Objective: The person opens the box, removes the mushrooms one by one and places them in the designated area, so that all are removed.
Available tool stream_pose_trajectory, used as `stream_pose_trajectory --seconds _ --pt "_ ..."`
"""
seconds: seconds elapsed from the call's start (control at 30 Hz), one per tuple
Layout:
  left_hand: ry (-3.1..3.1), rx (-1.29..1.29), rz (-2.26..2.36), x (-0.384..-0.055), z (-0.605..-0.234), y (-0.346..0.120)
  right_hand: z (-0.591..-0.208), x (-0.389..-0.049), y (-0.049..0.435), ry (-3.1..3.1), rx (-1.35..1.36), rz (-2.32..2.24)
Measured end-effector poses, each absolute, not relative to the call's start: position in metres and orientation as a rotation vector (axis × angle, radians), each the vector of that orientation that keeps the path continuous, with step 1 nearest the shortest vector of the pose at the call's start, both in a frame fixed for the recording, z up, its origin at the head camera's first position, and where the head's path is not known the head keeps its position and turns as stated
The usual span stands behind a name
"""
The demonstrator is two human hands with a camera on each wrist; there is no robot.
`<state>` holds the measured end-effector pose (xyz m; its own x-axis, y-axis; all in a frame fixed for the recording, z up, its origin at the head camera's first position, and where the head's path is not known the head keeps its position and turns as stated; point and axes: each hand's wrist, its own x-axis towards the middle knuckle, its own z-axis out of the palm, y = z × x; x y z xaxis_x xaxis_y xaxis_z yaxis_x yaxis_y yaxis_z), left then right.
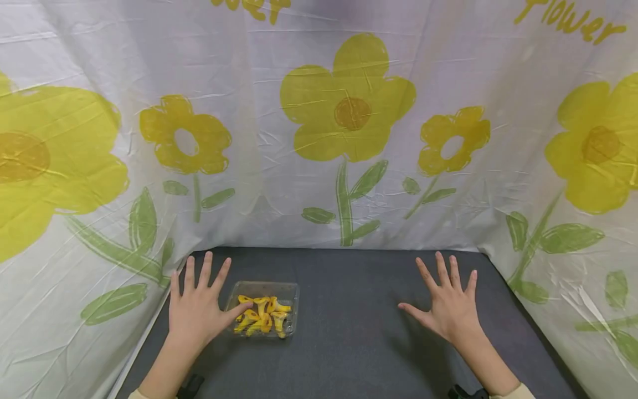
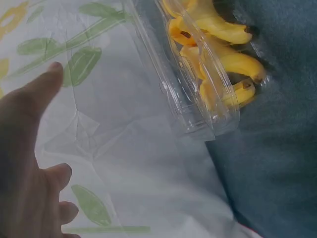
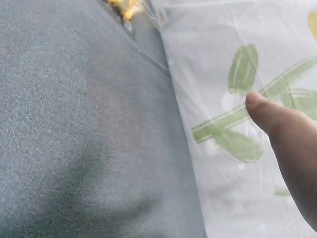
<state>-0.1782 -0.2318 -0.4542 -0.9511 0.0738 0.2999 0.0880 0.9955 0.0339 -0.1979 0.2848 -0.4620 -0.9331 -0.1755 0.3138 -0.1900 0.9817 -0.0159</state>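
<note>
left hand (image 1: 198,316): positioned at nine o'clock over the dark table (image 1: 344,349), fingers spread. in the head view, its thumb overlaps the nine o'clock side of a clear plastic box (image 1: 296,307); contact cannot be told. the box sits at three o'clock from this hand and contains yellow pieces (image 1: 279,317). right hand (image 1: 452,313): positioned at three o'clock, fingers spread, well apart from the box. a flower-print curtain (image 1: 269,216) hangs at twelve o'clock.
</note>
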Motion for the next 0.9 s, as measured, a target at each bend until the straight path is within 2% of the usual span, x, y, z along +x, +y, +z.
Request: stream_pose_trajectory --seconds 0.2,0.43,0.9 --pt "-2.942 -0.081 -0.332 -0.184 -0.461 -0.237 -0.468 -0.198 0.284 -2.855 0.216 0.138" --pt "-3.003 -0.008 -0.662 -0.188 -0.485 -0.258 -0.495 -0.198 0.271 -2.808 0.187 0.413" --pt "-2.776 -0.047 -0.921 -0.183 -0.535 -0.276 -0.562 -0.202 0.207 -2.450 0.389 0.824"
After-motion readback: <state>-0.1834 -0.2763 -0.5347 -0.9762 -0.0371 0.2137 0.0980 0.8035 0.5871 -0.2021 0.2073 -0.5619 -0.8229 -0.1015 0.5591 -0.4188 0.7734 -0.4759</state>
